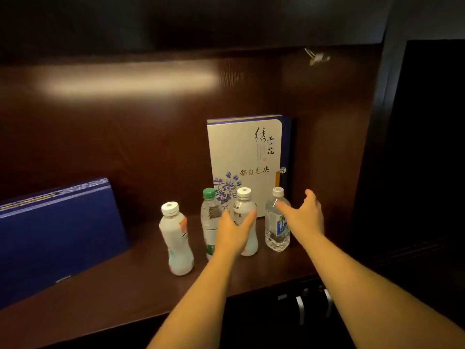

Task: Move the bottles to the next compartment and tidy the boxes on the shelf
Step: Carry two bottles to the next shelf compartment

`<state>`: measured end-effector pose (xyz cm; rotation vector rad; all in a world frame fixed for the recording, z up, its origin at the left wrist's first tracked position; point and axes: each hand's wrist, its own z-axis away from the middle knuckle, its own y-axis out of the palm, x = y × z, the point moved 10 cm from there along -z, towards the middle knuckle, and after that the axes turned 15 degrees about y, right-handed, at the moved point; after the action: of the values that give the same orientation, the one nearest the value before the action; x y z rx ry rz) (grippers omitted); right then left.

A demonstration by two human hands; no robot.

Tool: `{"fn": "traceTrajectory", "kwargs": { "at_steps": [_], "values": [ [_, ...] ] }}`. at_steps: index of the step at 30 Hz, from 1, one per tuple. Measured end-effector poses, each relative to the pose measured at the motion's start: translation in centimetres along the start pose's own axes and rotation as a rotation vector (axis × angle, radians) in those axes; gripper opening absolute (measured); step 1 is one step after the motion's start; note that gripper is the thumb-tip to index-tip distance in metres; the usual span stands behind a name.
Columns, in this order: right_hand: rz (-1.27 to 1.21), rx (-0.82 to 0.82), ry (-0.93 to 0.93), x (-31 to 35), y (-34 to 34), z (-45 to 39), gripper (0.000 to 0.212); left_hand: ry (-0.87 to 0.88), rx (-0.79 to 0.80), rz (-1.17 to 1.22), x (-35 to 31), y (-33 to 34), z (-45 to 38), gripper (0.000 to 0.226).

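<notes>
Several bottles stand in a row on the dark wooden shelf (120, 288): a milky white bottle (176, 238), a green-capped clear bottle (208, 215), a white-capped pale bottle (244, 197) and a clear water bottle (276, 233). My left hand (234, 235) is open against the pale bottle's middle, thumb on one side and fingers on the other. My right hand (305, 217) is spread open beside the water bottle, one finger across its neck. Behind the bottles a white box (244, 152) with blue flowers stands upright. A blue box (57, 235) leans on the back wall at left.
A dark vertical divider (364, 147) closes this compartment on the right, with a very dark space (422, 159) beyond it. Cabinet doors with metal handles (300, 309) sit below the shelf edge. A small clip (317, 56) hangs at the upper right.
</notes>
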<state>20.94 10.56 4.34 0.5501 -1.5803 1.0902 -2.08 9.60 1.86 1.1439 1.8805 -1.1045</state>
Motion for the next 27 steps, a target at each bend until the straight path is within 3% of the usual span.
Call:
{"fn": "traceTrajectory", "kwargs": {
  "at_steps": [9, 13, 20, 27],
  "values": [
    [-0.054, 0.192, 0.109, -7.0, 8.0, -6.2, 0.116, -0.140, -0.177, -0.104, 7.4, 4.3, -1.9, 0.097],
    [-0.185, 0.229, 0.155, -9.3, 10.2, -7.0, 0.105, -0.178, -0.189, -0.021, 9.7, 5.6, -2.9, 0.098],
    [-0.195, 0.206, 0.175, -10.0, 10.9, -7.2, 0.078, -0.166, -0.216, -0.001, 11.3, 6.0, -3.5, 0.062],
    [-0.249, 0.225, 0.174, -10.5, 9.4, -5.1, 0.073, -0.105, -0.203, 0.059, 9.5, 6.0, -1.9, 0.065]
  ]
}}
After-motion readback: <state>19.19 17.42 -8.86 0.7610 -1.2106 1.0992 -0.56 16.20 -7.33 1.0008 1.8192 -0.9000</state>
